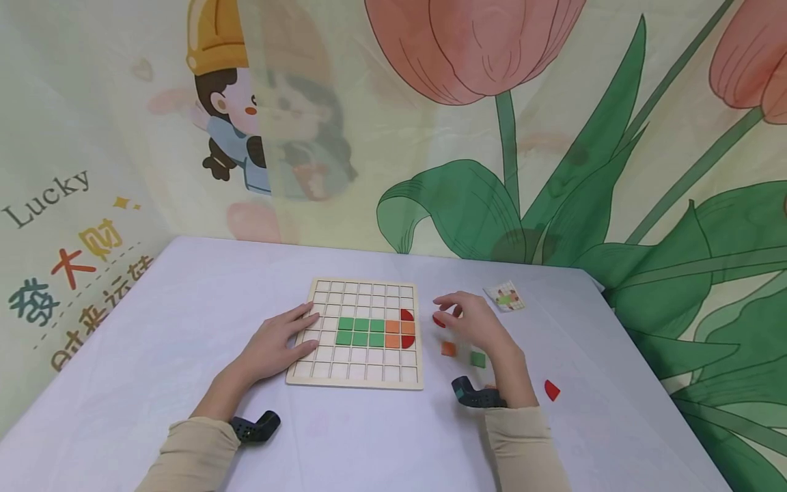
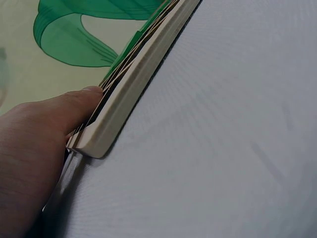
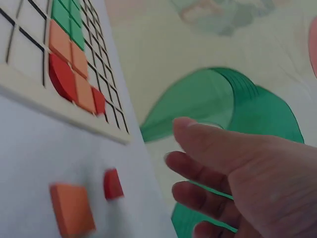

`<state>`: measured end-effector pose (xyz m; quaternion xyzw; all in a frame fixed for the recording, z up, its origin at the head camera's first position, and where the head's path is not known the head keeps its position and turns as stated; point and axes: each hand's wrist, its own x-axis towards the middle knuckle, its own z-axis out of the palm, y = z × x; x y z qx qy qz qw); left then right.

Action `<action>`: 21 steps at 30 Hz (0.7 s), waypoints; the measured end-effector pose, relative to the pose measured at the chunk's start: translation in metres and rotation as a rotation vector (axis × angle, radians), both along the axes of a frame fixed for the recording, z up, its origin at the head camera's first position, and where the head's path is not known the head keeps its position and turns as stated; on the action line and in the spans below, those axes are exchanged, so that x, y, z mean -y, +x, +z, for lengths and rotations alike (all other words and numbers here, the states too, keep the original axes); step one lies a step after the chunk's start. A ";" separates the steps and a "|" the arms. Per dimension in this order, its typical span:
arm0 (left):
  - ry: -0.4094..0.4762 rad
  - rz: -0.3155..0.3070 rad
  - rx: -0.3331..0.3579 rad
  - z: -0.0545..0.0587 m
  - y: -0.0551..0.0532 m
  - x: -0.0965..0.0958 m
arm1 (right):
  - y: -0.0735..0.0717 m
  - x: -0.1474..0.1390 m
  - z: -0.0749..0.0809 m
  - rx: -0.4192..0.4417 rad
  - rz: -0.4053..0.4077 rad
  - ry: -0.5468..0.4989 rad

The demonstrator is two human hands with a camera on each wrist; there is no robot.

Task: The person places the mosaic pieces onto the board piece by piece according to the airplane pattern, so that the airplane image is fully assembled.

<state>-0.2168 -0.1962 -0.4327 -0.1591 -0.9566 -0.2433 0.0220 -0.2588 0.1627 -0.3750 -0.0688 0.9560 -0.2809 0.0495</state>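
Note:
A wooden grid board (image 1: 363, 372) lies on the white table with rows of green square tiles (image 1: 361, 332), orange squares (image 1: 392, 333) and red rounded pieces (image 1: 408, 342) set in it. My left hand (image 1: 270, 345) rests on the board's left side, fingers spread over the edge; its thumb (image 2: 81, 104) lies on the rim in the left wrist view. Right of the board, my right hand (image 1: 478, 321) hovers with loosely bent fingers and nothing between them. Just below its fingertips is a loose red piece (image 1: 438, 320), also seen in the right wrist view beside a loose orange square (image 3: 73, 210).
A loose green square (image 1: 477, 359) lies below my right hand, and a red quarter-round piece (image 1: 552, 390) is farther right. At the back right sits a small pattern card (image 1: 505, 296). A printed cloth backdrop (image 1: 344, 212) hangs behind the table.

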 end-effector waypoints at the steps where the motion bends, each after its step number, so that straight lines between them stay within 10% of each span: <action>1: 0.002 -0.001 0.001 0.000 0.000 0.000 | 0.000 -0.007 0.000 0.016 -0.004 -0.004; 21: -0.007 0.003 0.012 -0.001 0.000 0.001 | 0.005 -0.056 -0.004 0.258 0.001 0.031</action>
